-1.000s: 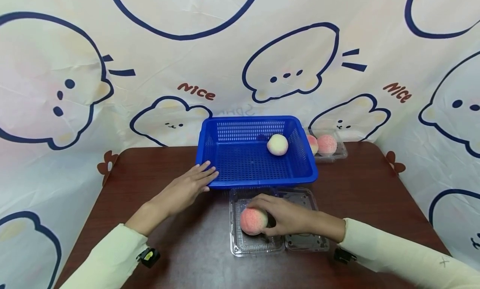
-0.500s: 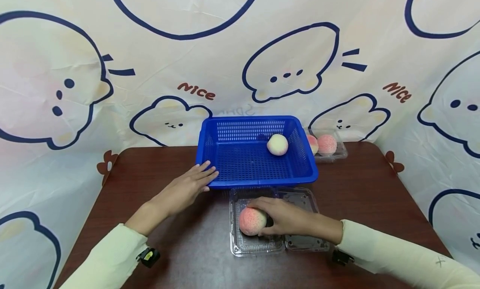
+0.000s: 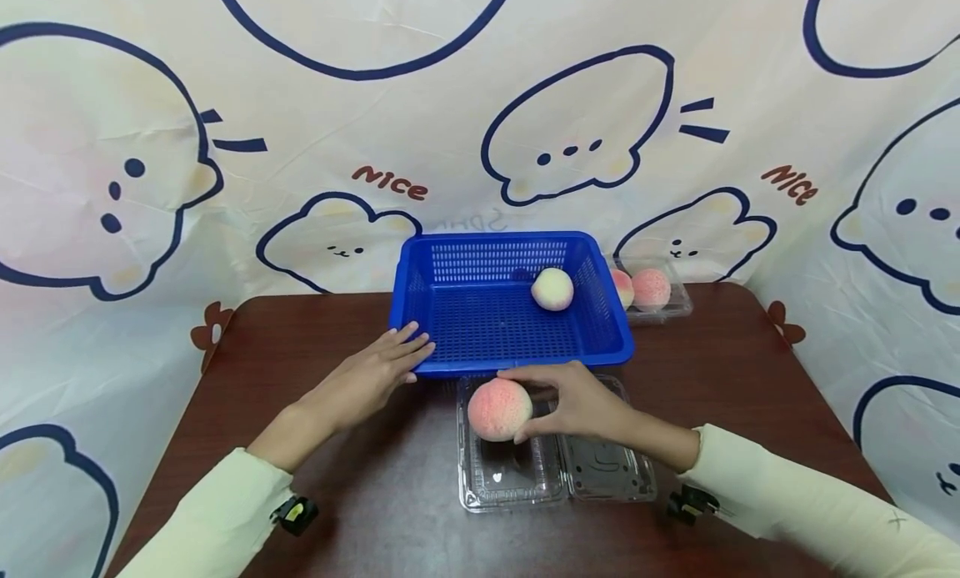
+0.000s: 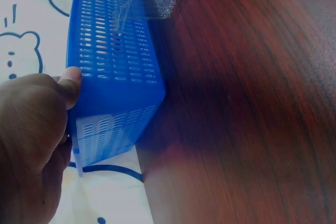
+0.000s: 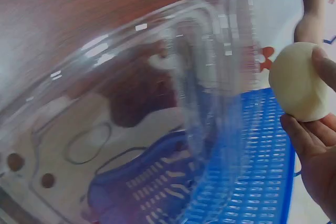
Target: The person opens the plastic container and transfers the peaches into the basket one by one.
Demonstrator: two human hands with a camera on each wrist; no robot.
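Note:
My right hand (image 3: 585, 401) holds a pink-and-cream peach (image 3: 500, 409) between thumb and fingers, above the clear plastic clamshell box (image 3: 472, 486). In the right wrist view the peach (image 5: 298, 82) shows its pale side, fingertips on it from two sides. The blue plastic basket (image 3: 517, 366) stands just behind the box. My left hand (image 3: 367, 379) rests on its front left corner, fingers stretched over the rim. In the left wrist view, the thumb of the left hand (image 4: 31, 124) lies at the basket's rim. Another pale peach (image 3: 552, 289) sits inside the basket, towards the right.
The clamshell's lid (image 3: 611, 478) lies folded out to the right. Behind the basket's right side, another clear box (image 3: 678, 301) contains pink peaches (image 3: 651, 289), partly hidden by the basket. A printed cloth (image 3: 450, 144) hangs behind and beside the brown table (image 3: 360, 520).
My right hand has lifted the peach up from the clamshell box and moved it slightly towards the basket. The left hand has stayed at the basket's corner.

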